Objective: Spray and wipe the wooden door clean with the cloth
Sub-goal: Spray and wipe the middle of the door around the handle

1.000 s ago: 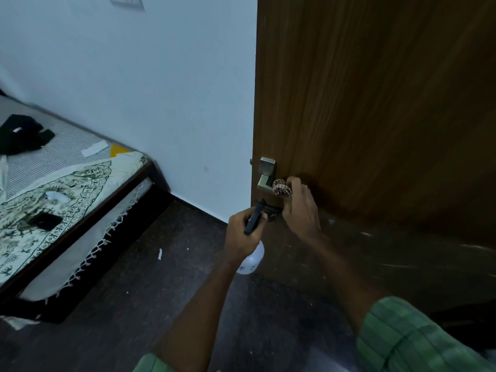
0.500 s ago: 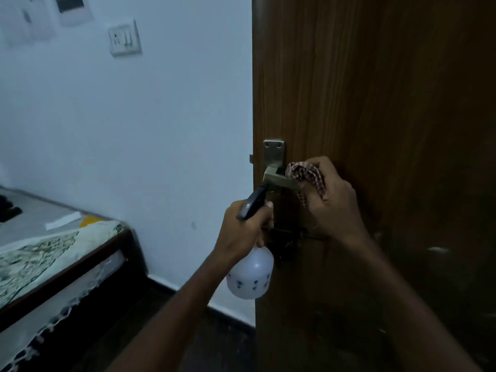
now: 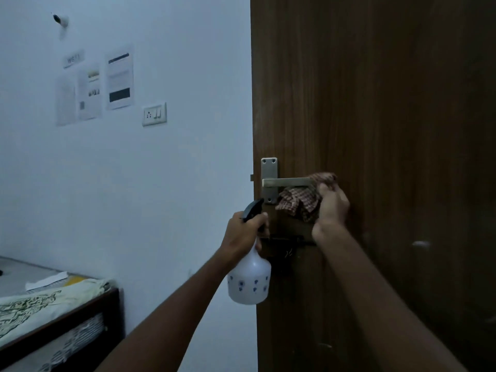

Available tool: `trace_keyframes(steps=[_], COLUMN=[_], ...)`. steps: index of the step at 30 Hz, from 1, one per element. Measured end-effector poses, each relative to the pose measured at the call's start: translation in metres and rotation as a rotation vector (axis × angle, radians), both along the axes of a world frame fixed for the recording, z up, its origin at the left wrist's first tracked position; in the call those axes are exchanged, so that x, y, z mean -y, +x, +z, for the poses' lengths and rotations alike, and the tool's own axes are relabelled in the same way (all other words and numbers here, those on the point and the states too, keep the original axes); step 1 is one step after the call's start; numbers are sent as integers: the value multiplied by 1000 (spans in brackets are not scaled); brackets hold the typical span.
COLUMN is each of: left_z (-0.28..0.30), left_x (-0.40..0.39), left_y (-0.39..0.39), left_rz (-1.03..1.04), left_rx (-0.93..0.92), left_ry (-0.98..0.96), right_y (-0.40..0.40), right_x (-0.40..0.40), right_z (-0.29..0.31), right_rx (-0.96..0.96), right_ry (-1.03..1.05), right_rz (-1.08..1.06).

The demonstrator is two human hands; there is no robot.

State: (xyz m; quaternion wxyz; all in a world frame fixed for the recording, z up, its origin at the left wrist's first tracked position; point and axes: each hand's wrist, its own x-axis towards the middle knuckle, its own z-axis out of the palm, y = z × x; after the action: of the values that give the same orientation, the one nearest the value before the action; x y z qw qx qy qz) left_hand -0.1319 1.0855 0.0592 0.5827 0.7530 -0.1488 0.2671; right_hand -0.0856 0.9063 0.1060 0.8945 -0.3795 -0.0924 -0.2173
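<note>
The dark wooden door fills the right half of the view. Its metal lever handle sits on a plate near the door's left edge. My right hand grips a checked red-and-white cloth and holds it against the door at the tip of the lever. My left hand grips the neck of a white spray bottle with a black trigger head, held just left of the door edge below the handle.
A white wall on the left carries a switch plate and several taped papers. A bed with a patterned sheet and dark frame stands at the lower left. A black latch sits below the handle.
The view has risen from floor level up the door. My right hand with the cloth has moved from under the lever to its right end, and more cloth hangs out. The bottle stays in my left hand.
</note>
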Motion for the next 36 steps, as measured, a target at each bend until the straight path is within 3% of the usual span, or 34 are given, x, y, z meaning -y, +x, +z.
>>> trace_keyframes(steps=[2, 4, 6, 10, 12, 13, 16, 20, 25, 32, 36], left_z=[7, 13, 15, 14, 16, 18, 20, 10, 7, -10, -34], left_x=[-5, -11, -17, -23, -31, -35, -40, -27, -24, -33, -32], left_y=[-4, -8, -12, -20, -25, -28, -35, -31, -29, -25, -19], left_rz=[37, 56, 73, 96, 90, 76, 26, 34, 52, 10, 48], left_rx=[23, 54, 77, 79, 67, 69, 91, 81, 68, 41, 34], left_ry=[0, -20, -38, -17, 3, 8, 63, 150, 87, 95, 94], right_y=[-14, -30, -29, 24, 40, 40, 26, 15, 27, 10, 13], right_x=[-11, -30, -52, -71, -63, -54, -20, 5, -32, 2, -16], right_z=[-18, -38, -58, -62, -46, -37, -26, -25, -28, -31, -43], right_rx=[-19, 162, 421, 960, 1060, 1087, 1157, 1035, 1085, 765, 951], right_ry=[166, 13, -334, -1238, -1532, -1576, -1480, -1354, -1523, -1408, -1545], right_rz=[-312, -629, -806, -1114, -1272, -1318, -1422, -1462, -1293, -1212, -1060])
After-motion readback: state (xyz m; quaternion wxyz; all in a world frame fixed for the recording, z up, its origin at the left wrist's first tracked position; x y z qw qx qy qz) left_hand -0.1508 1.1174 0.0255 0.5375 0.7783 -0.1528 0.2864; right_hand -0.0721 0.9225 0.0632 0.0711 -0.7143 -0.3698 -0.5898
